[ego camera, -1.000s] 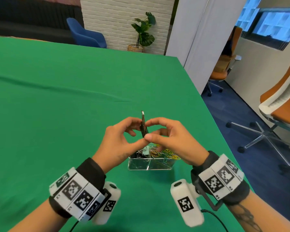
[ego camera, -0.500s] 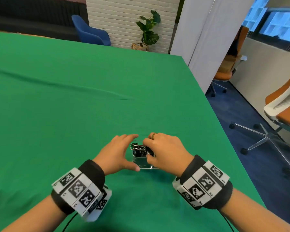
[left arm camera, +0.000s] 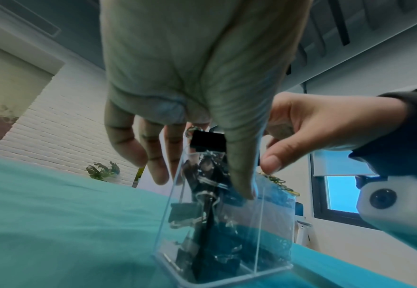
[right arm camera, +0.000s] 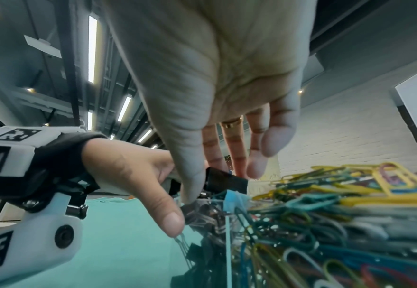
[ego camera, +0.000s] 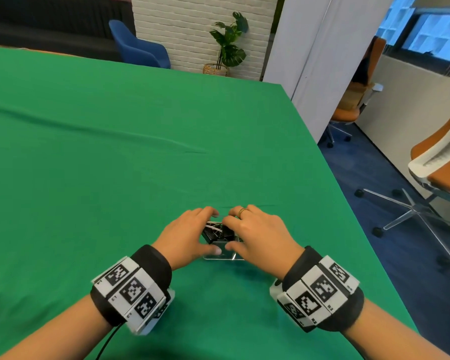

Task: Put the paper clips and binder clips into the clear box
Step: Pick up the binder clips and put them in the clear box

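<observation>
The clear box (ego camera: 222, 256) stands on the green table, near the front. Black binder clips (ego camera: 215, 233) fill its left compartment, and one clip (left arm camera: 208, 140) sticks up above the rim. Coloured paper clips (right arm camera: 325, 214) are heaped in the right compartment; the head view hides them under my right hand. My left hand (ego camera: 208, 231) grips the box, thumb on the near wall, fingers down the far side. My right hand (ego camera: 227, 233) lies over the box with straight fingers, index finger on the binder clips and thumb at the near rim.
The green cloth (ego camera: 115, 178) covers the table, whose right edge (ego camera: 348, 203) drops off to blue floor. Office chairs (ego camera: 439, 165) stand to the right. A blue chair (ego camera: 138, 48) and a potted plant (ego camera: 229, 48) are beyond the far edge.
A second ago both hands held a binder clip upright above the box. They came down with it, and now both sit on the box with that clip among the others.
</observation>
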Tool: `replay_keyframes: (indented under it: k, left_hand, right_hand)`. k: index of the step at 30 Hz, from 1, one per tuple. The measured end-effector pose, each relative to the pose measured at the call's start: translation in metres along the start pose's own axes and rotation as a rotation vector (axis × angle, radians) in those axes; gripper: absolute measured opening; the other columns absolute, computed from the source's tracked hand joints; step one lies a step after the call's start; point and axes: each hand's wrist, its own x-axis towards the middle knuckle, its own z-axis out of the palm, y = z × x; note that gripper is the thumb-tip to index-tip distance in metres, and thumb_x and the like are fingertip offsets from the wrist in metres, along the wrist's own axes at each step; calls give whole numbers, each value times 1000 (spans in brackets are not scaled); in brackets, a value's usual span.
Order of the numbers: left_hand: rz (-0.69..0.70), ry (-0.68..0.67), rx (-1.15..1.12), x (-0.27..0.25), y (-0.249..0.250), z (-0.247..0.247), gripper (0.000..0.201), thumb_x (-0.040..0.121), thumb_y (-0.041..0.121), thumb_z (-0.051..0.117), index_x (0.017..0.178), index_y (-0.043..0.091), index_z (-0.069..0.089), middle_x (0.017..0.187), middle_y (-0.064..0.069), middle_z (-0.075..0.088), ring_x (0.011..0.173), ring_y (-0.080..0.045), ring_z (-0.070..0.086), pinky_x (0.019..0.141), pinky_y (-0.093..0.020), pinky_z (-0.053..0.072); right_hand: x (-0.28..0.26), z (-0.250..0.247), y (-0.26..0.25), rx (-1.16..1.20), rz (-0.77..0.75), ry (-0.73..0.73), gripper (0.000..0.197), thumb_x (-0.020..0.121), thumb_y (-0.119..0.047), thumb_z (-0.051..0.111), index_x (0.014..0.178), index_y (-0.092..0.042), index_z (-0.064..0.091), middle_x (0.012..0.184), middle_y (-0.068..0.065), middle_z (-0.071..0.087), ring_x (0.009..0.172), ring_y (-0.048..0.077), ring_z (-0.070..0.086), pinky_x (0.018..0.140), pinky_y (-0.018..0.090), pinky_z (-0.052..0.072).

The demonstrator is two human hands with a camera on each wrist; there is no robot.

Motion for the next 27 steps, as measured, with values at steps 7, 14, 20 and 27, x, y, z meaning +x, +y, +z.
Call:
replay_keyframes:
  k: [7, 14, 20, 27]
  left_hand:
    - [-19, -33, -34, -1, 1, 0, 78, 66, 42, 76, 130, 24, 36, 132, 3, 48, 120, -15, 46, 98, -34, 41]
    - [-30, -30, -61, -3, 3, -3, 92, 62, 41, 80, 136, 23, 29, 135, -1, 46, 121, -17, 46, 99, -33, 42]
    - [-43, 6, -91, 2, 7, 0, 76, 64, 32, 80, 128, 21, 41, 119, -2, 52, 93, -16, 49, 82, -26, 41]
    - [-85, 27, -78, 7, 9, 3, 59, 59, 27, 81, 111, 20, 51, 106, 1, 57, 97, -20, 55, 86, -34, 46]
  right_hand:
    - [-5, -5, 7, 60, 51, 44, 58, 83, -46, 57, 132, -28, 34, 133, -7, 44, 120, 17, 42, 78, 33, 45]
    - [-32, -11, 40, 208, 224, 135, 87, 68, -60, 65, 140, -33, 24, 140, -10, 38, 124, 13, 44, 89, 32, 45]
    - [-41, 29, 71, 448, 453, -4, 116, 49, -50, 84, 142, -22, 21, 129, 11, 43, 102, 29, 58, 94, 35, 46]
    - [-24, 66, 72, 877, 499, 45, 64, 62, -5, 81, 116, -10, 48, 91, 13, 65, 58, 22, 58, 46, 25, 53]
